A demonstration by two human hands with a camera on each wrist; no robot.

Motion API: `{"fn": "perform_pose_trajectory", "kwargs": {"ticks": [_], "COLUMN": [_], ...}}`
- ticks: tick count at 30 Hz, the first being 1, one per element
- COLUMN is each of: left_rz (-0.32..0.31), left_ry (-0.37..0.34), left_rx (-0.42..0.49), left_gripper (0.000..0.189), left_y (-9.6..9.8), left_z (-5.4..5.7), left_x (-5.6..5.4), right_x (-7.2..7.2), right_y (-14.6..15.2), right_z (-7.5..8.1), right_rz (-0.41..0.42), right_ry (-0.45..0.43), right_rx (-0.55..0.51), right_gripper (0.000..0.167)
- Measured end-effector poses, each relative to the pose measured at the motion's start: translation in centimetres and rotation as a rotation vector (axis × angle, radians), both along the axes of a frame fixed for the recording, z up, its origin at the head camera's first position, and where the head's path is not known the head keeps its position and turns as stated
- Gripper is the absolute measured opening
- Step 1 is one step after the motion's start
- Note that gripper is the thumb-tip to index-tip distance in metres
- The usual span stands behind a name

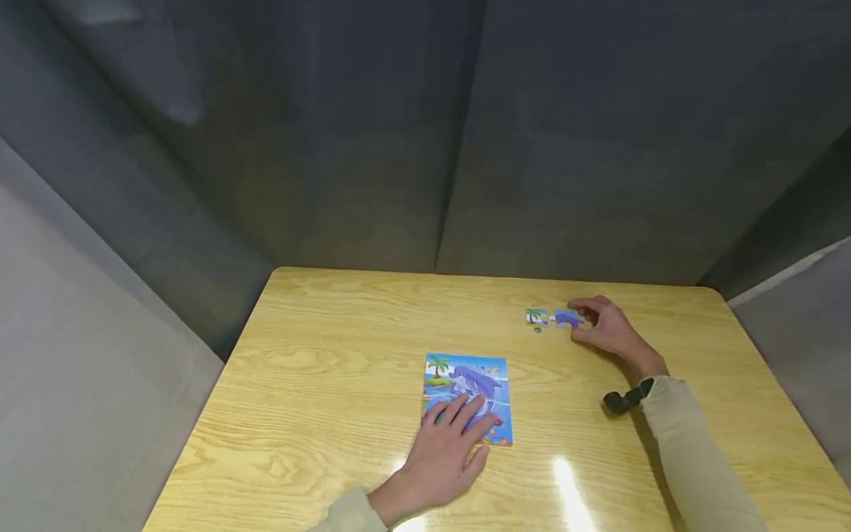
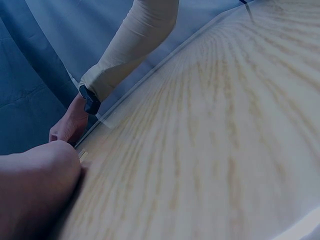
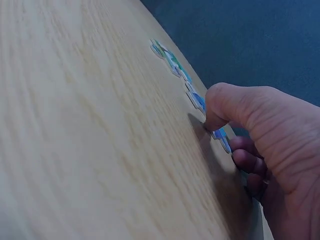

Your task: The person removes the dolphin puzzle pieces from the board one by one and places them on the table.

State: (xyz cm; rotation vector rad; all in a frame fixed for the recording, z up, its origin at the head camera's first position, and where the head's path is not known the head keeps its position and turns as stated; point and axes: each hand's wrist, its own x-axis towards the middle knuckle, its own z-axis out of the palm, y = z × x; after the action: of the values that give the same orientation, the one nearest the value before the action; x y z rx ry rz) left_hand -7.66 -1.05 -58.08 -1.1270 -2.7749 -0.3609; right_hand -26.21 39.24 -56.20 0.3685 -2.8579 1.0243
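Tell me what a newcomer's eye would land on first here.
Probably the bright dolphin picture on the wooden table, with the left hand resting over its lower part. Next, toward the table's far edge, the right hand holds a small dolphin puzzle piece, just right of a palm-tree piece.

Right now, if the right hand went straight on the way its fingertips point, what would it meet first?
Probably the palm-tree puzzle piece, just beyond the purple puzzle piece that the right hand holds; whether the two pieces already touch is hard to tell.
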Motion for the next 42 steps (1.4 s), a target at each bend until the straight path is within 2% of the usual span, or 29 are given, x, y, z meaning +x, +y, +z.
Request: {"fn": "perform_pose_trajectory", "kwargs": {"ticks": [4, 10, 16, 20, 24, 31, 37, 42], "left_rz": [0.005, 0.002, 0.007, 0.005, 0.008, 0.013, 0.016, 0.017], "left_ry": [0.010, 0.006, 0.021, 0.022, 0.015, -0.010, -0.026, -0.028], "left_rx": [0.005, 0.014, 0.009, 0.008, -0.018, -0.024, -0.035, -0.044], "left_gripper": [0.050, 0.049, 0.050, 0.050, 0.051, 0.052, 0.053, 0.055], "left_y": [0.0, 0.0, 0.0, 0.0, -0.1, -0.1, -0.1, -0.1], "left_z": [-0.1, -0.1, -0.1, -0.1, 0.0, 0.3, 0.2, 0.0], "left_x": [0.0, 0.0, -0.3, -0.4, -0.6, -0.7, -0.7, -0.7], "right_x": [0.6, 2.4, 4.1, 5.0, 5.7, 6.8, 7.7, 7.9], "right_y": [-0.6, -2.2, -4.0, -5.4, -7.0, -10.8, -14.1, -15.3], "right_z": [0.0, 0.1, 0.3, 0.4, 0.5, 0.9, 1.4, 1.7], "right_rz": [-0.031, -0.075, -0.059, -0.027, 0.030, 0.174, 0.278, 0.290], "right_ry": [0.041, 0.101, 0.129, 0.133, 0.117, 0.028, -0.008, 0.028], "right_rx": [-0.018, -0.057, -0.130, -0.168, -0.163, -0.157, -0.087, 0.000], "right_gripper": [0.056, 0.054, 0.045, 0.040, 0.036, 0.036, 0.036, 0.033]}}
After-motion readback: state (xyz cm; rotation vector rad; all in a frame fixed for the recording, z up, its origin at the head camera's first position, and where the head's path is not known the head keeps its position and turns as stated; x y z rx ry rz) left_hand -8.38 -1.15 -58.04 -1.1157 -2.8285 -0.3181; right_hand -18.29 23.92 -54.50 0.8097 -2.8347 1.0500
